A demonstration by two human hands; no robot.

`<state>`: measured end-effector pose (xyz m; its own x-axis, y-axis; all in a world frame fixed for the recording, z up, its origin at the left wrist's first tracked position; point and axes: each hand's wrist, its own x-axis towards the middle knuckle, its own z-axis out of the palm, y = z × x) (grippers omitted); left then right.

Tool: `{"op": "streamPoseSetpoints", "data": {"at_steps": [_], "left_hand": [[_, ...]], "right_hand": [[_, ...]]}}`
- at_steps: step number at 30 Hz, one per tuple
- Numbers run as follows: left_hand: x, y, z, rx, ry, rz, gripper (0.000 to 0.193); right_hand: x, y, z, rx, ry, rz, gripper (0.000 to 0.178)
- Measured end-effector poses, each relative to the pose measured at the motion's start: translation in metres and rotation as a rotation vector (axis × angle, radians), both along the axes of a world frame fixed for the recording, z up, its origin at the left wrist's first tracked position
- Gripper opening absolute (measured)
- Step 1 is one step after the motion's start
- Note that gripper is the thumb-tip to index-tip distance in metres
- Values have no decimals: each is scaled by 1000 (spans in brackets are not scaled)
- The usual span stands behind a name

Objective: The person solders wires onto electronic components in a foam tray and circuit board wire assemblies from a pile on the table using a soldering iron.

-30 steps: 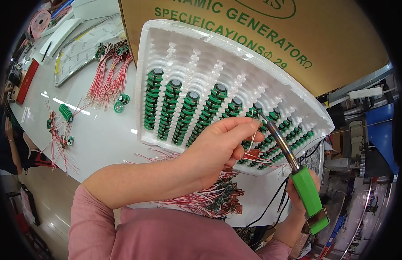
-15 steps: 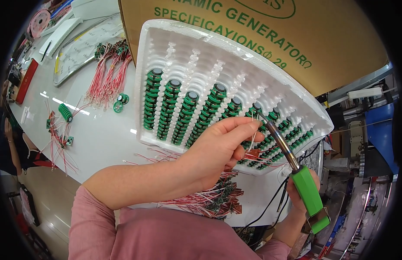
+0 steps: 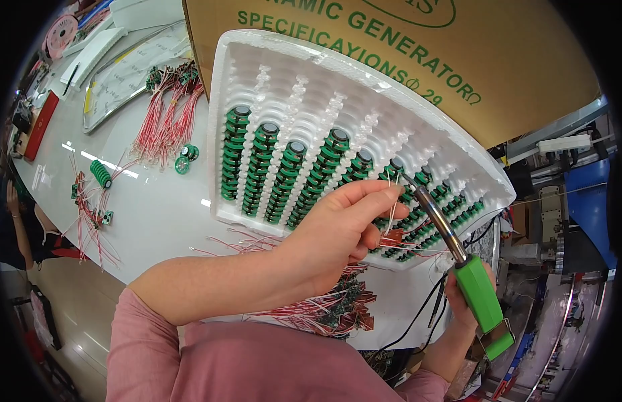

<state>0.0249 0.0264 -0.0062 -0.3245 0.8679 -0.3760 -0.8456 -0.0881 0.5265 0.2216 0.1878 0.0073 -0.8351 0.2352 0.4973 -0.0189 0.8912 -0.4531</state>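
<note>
My left hand [image 3: 344, 218] is closed in a pinch on thin white wires [image 3: 391, 218], above a white foam tray [image 3: 220, 87]. Below its fingertips lies a small orange-brown circuit board [image 3: 392, 238] with red and white wires. In my right hand [image 3: 460, 308] is a soldering iron [image 3: 477, 291] with a green handle, its metal shaft slanting up and left. The iron's tip is close to my left fingertips and the wires; whether it touches anything I cannot tell. Rows of round green-and-black parts [image 3: 327, 161] fill the tray's grooves.
A large cardboard box [image 3: 512, 100] stands behind the tray. Bundled circuit boards with wires [image 3: 331, 305] lie near my body, and another wired bundle [image 3: 167, 114] at the far left. Black cables [image 3: 418, 321] hang beside my right arm. Another person's arm [image 3: 19, 228] shows at the left edge.
The soldering iron's handle has shifted slightly to the right, with its tip staying near the same spot. My left hand keeps its pinch on the wires.
</note>
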Motion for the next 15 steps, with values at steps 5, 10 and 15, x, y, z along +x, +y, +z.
{"op": "streamPoseSetpoints", "data": {"at_steps": [5,10,15], "left_hand": [[-1,-1,2,-13,-13,-5,22],[-2,-1,2,-10,-18,-11,23],[-3,-3,5,-18,-22,-11,20]], "right_hand": [[-4,-3,-2,-33,57,6,15],[5,6,-1,-57,-43,24,41],[5,6,-2,-55,-32,38,41]]}}
